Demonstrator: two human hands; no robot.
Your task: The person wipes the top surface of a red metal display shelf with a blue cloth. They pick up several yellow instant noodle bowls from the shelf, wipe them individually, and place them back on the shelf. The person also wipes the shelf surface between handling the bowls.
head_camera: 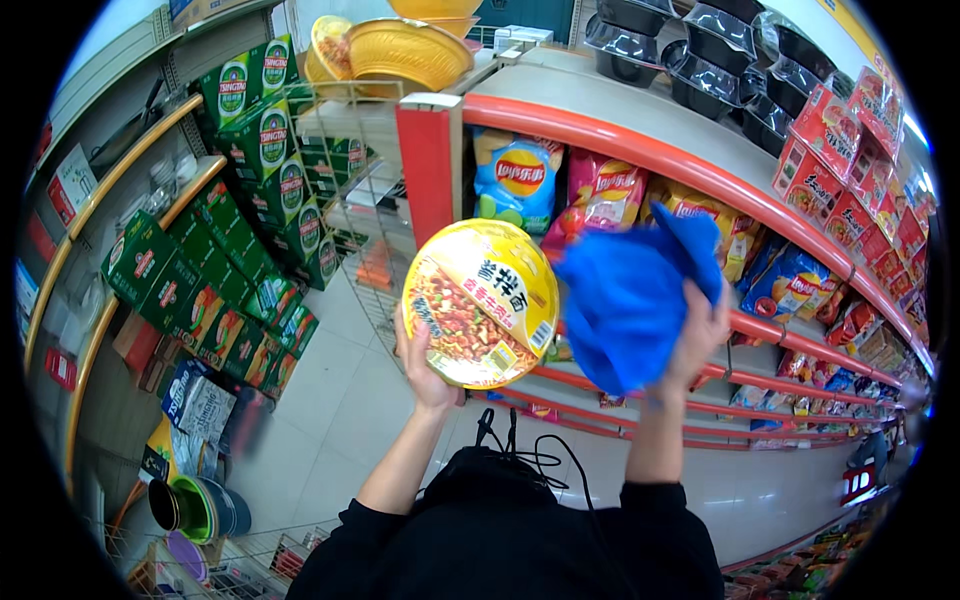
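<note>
My left hand (429,367) grips a round yellow instant noodle bowl (480,304) by its lower left side; the printed lid, with a picture of noodles and some writing, faces the camera. Just right of the bowl, my right hand (694,341) holds a crumpled blue cloth (630,300), slightly blurred, with one corner folded up over the fingers. Bowl and cloth are side by side in front of a shelf with red edges, and whether they touch is hard to tell.
Lay's chip bags (520,180) fill the red-edged shelf (570,124). Stacked black plastic containers (712,60) and red noodle boxes (817,165) stand on top. A wire rack (360,195) holds yellow basins (409,49). Tsingtao cartons (266,135) and buckets (199,510) are at left.
</note>
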